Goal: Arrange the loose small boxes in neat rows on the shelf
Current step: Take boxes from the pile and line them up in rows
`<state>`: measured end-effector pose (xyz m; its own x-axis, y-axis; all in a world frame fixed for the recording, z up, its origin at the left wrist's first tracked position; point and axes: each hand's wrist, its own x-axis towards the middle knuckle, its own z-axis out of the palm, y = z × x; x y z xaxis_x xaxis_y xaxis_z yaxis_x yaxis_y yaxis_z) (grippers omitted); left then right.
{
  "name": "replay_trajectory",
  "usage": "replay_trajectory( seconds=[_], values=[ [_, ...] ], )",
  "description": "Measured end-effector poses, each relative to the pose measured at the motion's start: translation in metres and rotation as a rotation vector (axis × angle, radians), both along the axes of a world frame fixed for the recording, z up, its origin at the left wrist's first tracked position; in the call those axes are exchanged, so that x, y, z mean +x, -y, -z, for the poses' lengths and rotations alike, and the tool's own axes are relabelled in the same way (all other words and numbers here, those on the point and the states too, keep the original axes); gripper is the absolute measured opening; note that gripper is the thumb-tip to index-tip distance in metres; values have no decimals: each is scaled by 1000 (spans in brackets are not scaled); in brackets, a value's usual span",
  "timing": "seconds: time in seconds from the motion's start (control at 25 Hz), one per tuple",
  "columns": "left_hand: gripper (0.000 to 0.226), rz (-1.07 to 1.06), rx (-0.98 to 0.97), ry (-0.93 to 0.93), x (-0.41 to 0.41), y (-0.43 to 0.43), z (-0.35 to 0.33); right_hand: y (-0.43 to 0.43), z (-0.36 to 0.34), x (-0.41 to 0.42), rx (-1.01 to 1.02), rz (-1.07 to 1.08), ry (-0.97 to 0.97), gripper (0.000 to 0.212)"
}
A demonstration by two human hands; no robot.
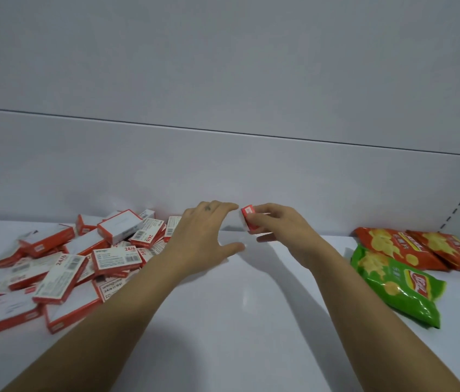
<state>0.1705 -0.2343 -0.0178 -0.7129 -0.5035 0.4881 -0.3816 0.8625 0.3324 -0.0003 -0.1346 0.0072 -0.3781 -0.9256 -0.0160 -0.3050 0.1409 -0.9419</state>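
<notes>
The right hand [279, 230] pinches a small red-and-white box [249, 219] low over the white shelf [251, 312], near its back wall. The left hand [203, 230] is spread open just beside it, perhaps touching; blur hides that. The loose boxes [67, 264] are heaped at nine o'clock, and the crisp bags [398, 284] lie at three o'clock.

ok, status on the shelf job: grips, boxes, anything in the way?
Right grip pinches one small box. Left grip open beside it. Box pile unsorted, far left. Chip bags lie right, not blocking.
</notes>
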Motion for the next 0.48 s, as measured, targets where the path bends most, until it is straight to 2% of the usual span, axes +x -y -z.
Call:
replay_trajectory(
  seconds=[0.12,0.28,0.36,0.48],
  values=[
    [62,-8,3,-77,6,-3,-3,3,2,5,-40,-157,253,36],
    [56,-36,71,-142,13,-4,-4,14,8,6,-21,-249,546,45],
    [49,-25,110,-169,16,-2,-5,18,11,9,-5,-292,611,47],
    [42,-6,169,-178,18,1,-5,20,14,8,-8,-297,587,44]
  ],
)
